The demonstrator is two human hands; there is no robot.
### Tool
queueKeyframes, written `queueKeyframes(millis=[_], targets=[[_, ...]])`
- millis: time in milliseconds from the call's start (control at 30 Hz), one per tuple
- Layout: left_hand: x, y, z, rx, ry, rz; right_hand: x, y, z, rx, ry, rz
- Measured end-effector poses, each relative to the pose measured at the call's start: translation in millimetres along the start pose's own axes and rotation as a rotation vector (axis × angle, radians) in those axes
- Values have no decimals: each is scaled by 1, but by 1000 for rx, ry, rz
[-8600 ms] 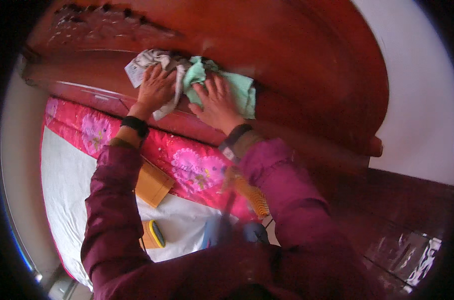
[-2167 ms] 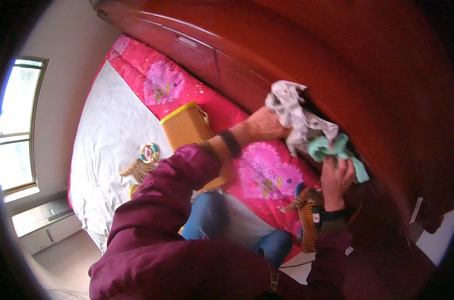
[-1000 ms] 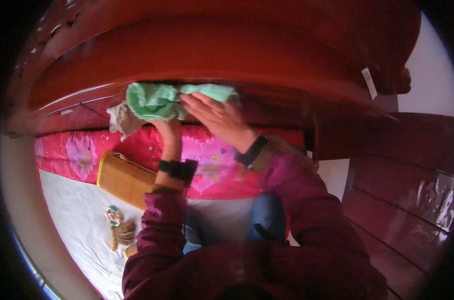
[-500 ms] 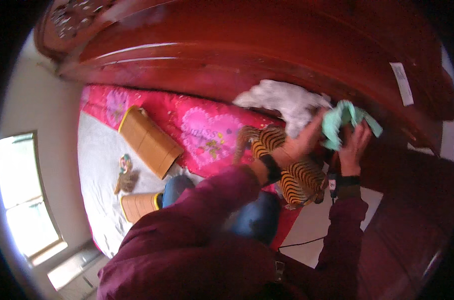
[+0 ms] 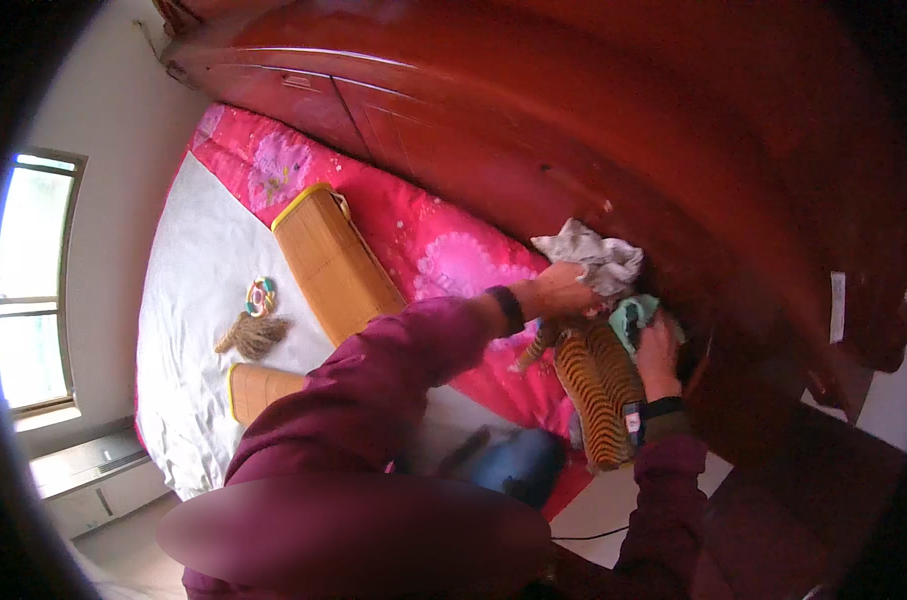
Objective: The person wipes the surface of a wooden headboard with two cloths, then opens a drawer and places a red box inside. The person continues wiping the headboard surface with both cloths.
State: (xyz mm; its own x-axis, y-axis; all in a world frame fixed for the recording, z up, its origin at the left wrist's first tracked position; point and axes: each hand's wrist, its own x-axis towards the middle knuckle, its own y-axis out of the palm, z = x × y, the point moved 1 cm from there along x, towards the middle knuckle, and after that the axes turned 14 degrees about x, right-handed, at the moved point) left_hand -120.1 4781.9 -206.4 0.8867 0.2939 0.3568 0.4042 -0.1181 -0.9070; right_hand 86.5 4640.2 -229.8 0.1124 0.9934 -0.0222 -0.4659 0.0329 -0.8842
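Note:
My left hand (image 5: 565, 290) reaches across to a crumpled whitish cloth (image 5: 598, 258) and is closed on its near edge. Mint-green cloth (image 5: 630, 320) is bunched in my right hand (image 5: 659, 352), whose fingers curl over it. Just below both hands, an orange-and-black striped soft item (image 5: 593, 395) lies at the edge of the bed; its kind is unclear. The two cloths lie close together, almost touching.
A red wooden headboard (image 5: 453, 110) rises behind the pink flowered bedding (image 5: 463, 265). To the left are a woven bamboo pillow (image 5: 333, 260), a second one (image 5: 258, 388) partly hidden by my sleeve, a brown tufted item (image 5: 255, 337) and a coloured ring (image 5: 261, 297).
Both hands were at the green cloth; my left hand has moved to the whitish cloth, which is now more bunched. The green cloth has come lower, and the whole view has turned.

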Motion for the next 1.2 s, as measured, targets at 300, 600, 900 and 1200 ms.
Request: queueKeyframes(millis=[300, 600, 900, 1200], targets=[[-105, -48, 118, 43, -206, -24, 88, 57, 116, -4, 180, 412], [-190, -199, 255, 230, -469, 89, 218, 64, 333, 397, -404, 68], [-186, -348, 296, 382, -348, -87, 235, -64, 461, 119, -307, -52], [-127, -350, 322, 421, -305, -244, 278, -83, 454, 99, -416, -246]])
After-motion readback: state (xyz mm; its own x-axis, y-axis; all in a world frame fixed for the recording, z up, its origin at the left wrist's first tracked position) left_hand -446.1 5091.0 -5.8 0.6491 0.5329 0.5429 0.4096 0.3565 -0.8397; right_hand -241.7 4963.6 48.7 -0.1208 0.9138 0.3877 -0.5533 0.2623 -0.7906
